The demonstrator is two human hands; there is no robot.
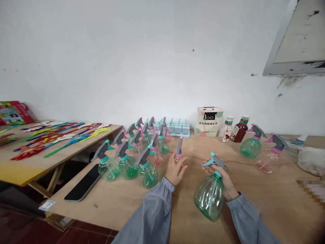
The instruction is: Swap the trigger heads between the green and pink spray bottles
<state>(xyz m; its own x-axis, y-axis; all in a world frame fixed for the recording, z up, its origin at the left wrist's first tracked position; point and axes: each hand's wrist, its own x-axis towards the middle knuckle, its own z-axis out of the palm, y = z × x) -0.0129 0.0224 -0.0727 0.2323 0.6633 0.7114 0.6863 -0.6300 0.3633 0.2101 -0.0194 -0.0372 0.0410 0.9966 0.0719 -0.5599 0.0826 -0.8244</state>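
Note:
My right hand [225, 183] is closed round the neck of a green see-through spray bottle [209, 198] with a grey and teal trigger head. This bottle is tilted and held above the table. My left hand [175, 169] reaches forward, thumb and fingers apart, right at a pink spray bottle [179, 147] with a grey head. The hand hides most of that bottle's body, so I cannot tell whether they touch. Left of it stand several green and pink spray bottles [148, 176] in a cluster.
Along the wall are light-blue moulds [179, 128], a paper bag [208, 123] and two bottles [239, 130]. At right stand a green [251, 147] and a pink spray bottle [267, 159], beside a plastic bag [311, 161]. A phone [83, 183] lies left; colourful hand-shaped items [63, 135] cover another table.

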